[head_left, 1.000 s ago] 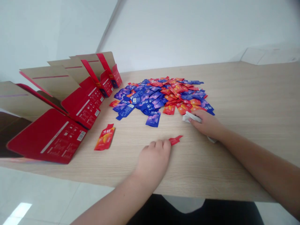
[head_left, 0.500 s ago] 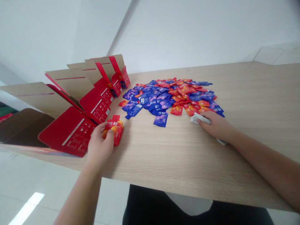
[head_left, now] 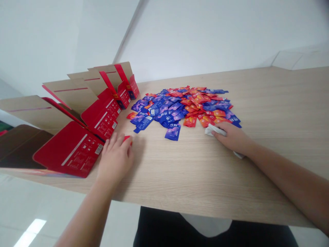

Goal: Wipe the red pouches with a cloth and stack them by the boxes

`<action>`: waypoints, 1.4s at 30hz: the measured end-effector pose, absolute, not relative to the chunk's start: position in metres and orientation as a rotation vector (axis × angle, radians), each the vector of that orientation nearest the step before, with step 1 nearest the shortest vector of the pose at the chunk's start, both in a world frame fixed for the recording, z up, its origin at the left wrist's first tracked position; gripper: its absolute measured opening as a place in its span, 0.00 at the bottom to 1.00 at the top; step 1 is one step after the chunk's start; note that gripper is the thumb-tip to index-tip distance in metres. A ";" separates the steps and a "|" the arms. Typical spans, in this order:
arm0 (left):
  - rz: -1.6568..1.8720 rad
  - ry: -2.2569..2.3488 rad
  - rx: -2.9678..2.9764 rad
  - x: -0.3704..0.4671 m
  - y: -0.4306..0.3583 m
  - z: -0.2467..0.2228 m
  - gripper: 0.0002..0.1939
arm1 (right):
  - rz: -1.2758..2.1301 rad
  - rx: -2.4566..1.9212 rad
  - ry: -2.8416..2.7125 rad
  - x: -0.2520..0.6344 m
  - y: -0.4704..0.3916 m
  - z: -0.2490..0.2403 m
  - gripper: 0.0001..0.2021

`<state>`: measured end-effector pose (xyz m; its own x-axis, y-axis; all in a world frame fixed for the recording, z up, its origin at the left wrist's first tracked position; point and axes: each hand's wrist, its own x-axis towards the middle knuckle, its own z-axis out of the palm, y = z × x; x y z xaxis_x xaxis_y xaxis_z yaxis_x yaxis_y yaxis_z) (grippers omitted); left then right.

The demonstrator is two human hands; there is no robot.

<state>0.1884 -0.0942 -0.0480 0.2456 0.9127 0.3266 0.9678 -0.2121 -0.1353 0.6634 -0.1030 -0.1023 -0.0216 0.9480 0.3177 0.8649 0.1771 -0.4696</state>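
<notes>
My left hand has its back turned up beside the nearest red box. Its fingers are closed over red sachets, and only a red corner shows past them. My right hand is closed on a crumpled white tissue, resting on the table at the near right edge of the sachet pile. Red and orange sachets lie mixed with blue-purple sachets in that pile. One blue sachet lies at its front, nearest me.
Several red cardboard boxes stand in a row along the left, their lids raised and brown insides showing. The wooden table meets a white wall at the back, and its front edge runs just before my lap.
My left hand has rolled over, so its back now covers the red sachets that showed face up before. The right hand keeps its place with the tissue. The view has shifted slightly.
</notes>
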 end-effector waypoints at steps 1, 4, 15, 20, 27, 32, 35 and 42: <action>-0.268 -1.632 -2.285 0.202 -0.098 -0.050 0.25 | 0.195 -1.706 -1.878 0.663 -0.103 -0.103 0.12; -0.268 -1.414 -2.551 0.254 -0.109 -0.061 0.23 | 0.219 -1.720 -1.760 0.666 -0.103 -0.102 0.13; -0.330 -1.065 -3.015 0.388 -0.064 -0.091 0.32 | 0.306 -1.803 -1.250 0.689 -0.109 -0.089 0.20; -0.411 -1.128 -2.963 0.445 -0.029 -0.091 0.38 | 0.360 -1.759 -1.259 0.688 -0.107 -0.092 0.20; -0.468 -1.405 -2.798 0.485 0.008 -0.084 0.25 | 0.374 -1.761 -1.287 0.684 -0.107 -0.088 0.18; -0.426 -1.475 -2.729 0.498 0.031 -0.077 0.20 | 0.380 -1.761 -1.337 0.684 -0.106 -0.087 0.16; -0.383 -1.570 -2.681 0.508 0.046 -0.076 0.24 | 0.424 -1.739 -1.322 0.684 -0.105 -0.086 0.15; -0.235 -1.770 -2.609 0.518 0.077 -0.067 0.32 | 0.438 -1.690 -1.329 0.681 -0.105 -0.086 0.13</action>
